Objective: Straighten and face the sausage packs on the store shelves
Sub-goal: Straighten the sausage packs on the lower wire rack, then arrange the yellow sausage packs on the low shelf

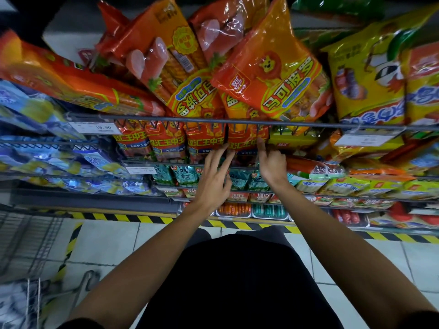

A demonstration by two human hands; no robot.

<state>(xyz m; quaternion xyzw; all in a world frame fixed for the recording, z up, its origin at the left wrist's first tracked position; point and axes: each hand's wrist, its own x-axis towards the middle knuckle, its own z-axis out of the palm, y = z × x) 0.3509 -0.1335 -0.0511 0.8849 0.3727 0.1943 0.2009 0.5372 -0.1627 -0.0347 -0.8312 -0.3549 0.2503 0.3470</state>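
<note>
Left hand: the left hand is at the centre of the frame, fingers spread and straight, the fingertips touching the lower edge of a red sausage pack; it holds nothing.
Right hand: the right hand is just right of centre, its index finger extended against the right edge of the same pack and the other fingers curled in; whether the thumb pinches the pack I cannot tell.
Pack being handled: the red sausage pack stands upright just above the hands at the centre of the frame, last on the right in its row, behind the wire rail.
Row of red packs: three more red packs stand side by side to its left, touching one another.
Wire rail: a grey wire rail crosses the frame above the hands, with a price tag clipped at centre left.
Upper shelf: large orange lion packs lie tilted and overlapping at upper centre; yellow packs are at the upper right.
Left side: blue and yellow packs fill the shelves at centre left.
Lower shelves: small teal packs sit below the hands.
Floor: pale floor tiles with a black and yellow striped strip along the shelf base.
</note>
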